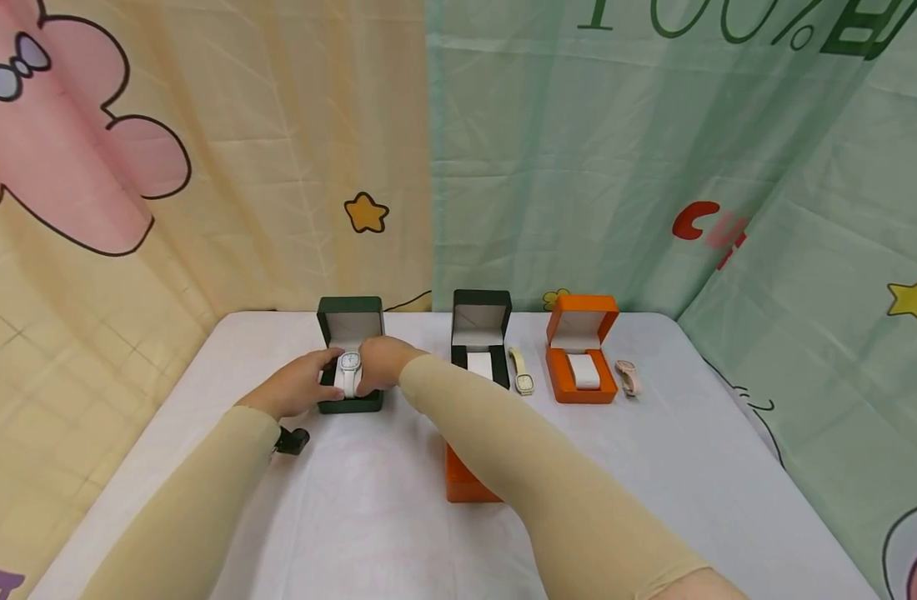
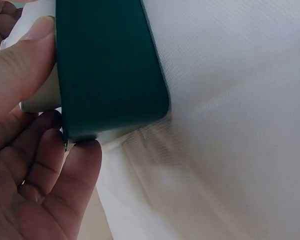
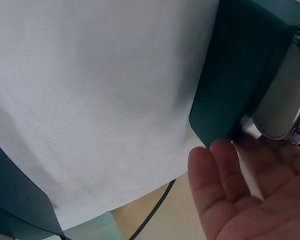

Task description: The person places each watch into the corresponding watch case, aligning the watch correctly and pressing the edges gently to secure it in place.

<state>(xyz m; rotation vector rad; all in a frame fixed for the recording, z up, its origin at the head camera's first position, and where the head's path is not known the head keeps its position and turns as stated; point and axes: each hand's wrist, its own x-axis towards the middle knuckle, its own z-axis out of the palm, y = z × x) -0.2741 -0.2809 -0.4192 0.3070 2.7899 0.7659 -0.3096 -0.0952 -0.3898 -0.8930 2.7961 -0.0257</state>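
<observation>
A dark green watch box [image 1: 349, 406] stands at the left with its lid raised. In it, a white watch [image 1: 349, 363] is wrapped around a pale cushion [image 2: 41, 94]. My left hand [image 1: 303, 385] holds the cushion's left side between thumb and fingers, with some fingertips by the box's edge in the left wrist view. From the other side my right hand [image 1: 383, 364] holds the cushion. In the right wrist view its fingers [image 3: 220, 175] lie by the green box's corner and most of its thumb is out of frame.
To the right stand an open black box [image 1: 481, 302] with a white cushion and an open orange box [image 1: 582, 397]. A cream-strapped watch [image 1: 522, 375] and a pink watch [image 1: 628, 377] lie beside them. Another orange box [image 1: 469, 483] is partly hidden under my right forearm.
</observation>
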